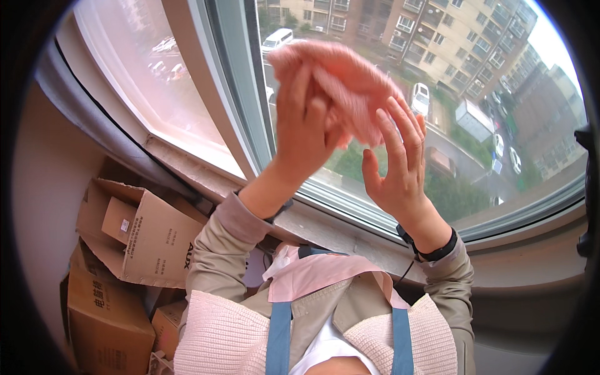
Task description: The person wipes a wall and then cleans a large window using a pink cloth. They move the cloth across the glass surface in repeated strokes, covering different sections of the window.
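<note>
A pink fuzzy cloth [347, 79] is bunched up in front of the window glass [468, 187]. My left hand [304, 117] grips it on its left side, with the fingers partly hidden in its folds. My right hand [401, 154] is raised at the cloth's right edge, fingers spread and palm towards the glass. Whether its fingertips touch the cloth cannot be told. Both wrists wear dark bands. A pink apron [318, 276] with blue straps hangs from my neck.
The window sill [328, 234] runs below my forearms. A window frame post [206, 84] stands at the left, beside a grey curtain [108, 112]. Cardboard boxes [164, 239] are stacked at the lower left. Parked cars and buildings show outside.
</note>
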`<state>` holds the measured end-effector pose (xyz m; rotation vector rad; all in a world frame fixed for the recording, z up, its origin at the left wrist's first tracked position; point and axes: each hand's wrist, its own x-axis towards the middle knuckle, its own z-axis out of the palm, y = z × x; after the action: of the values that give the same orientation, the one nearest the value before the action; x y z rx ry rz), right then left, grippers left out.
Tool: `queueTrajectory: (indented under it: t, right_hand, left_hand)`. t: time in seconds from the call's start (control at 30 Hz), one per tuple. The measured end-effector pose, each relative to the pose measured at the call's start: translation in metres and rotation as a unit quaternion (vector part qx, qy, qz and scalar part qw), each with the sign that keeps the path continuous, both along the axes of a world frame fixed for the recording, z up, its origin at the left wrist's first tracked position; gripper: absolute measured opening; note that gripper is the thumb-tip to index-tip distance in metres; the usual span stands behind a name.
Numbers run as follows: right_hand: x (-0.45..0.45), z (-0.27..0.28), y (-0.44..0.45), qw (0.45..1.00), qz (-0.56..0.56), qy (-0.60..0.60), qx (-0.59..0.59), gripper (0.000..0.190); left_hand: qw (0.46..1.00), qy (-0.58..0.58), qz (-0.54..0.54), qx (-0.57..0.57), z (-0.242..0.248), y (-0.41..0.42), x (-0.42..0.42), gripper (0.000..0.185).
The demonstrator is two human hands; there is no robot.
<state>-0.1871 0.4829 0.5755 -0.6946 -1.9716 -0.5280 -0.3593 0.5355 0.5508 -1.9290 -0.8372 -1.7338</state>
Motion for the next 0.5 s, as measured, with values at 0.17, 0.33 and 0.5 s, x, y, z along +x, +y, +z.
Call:
queueTrajectory:
  t: [0.17,0.33,0.5]
  right_hand:
    - [-0.015,-0.008,0.008,1.000,0.007,-0.025,-0.014,0.065]
    - [-0.031,-0.010,0.011,0.999,0.012,-0.023,-0.035,0.056]
    - [-0.043,-0.013,0.014,0.997,0.019,-0.060,-0.041,0.056]
  left_hand:
    - [0.998,0.039,-0.020,0.045,-0.015,0.005,-0.016,0.030]
    - [0.998,-0.030,-0.002,0.054,0.028,0.021,-0.041,0.032]
    - [0.998,-0.062,0.014,-0.014,0.012,0.017,-0.051,0.050]
